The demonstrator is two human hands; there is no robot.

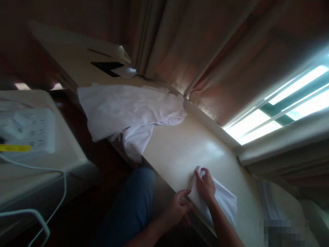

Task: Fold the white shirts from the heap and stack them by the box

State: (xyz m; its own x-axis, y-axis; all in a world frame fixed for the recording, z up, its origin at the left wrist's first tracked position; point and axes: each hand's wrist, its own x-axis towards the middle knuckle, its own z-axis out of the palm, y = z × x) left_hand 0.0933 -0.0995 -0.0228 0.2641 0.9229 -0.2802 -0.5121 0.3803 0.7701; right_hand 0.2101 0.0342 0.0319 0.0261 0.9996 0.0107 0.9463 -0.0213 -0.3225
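Note:
A white cloth (226, 202) lies folded on the pale table (177, 147), close to its front edge. My right hand (206, 185) pinches the far corner of this cloth between thumb and fingers. At the table's edge, my left hand (180, 207) has its fingers closed on the cloth's near left edge. Farther back and to the left, a larger white cloth (131, 106) is spread in loose folds, with part of it hanging over the front edge.
A white surface (69, 144) at the left bears a power strip (43, 130) and a white cable (65, 185). Black and white flat items (108, 67) lie at the table's back left. Curtains (205, 44) and a bright window (259, 123) stand behind.

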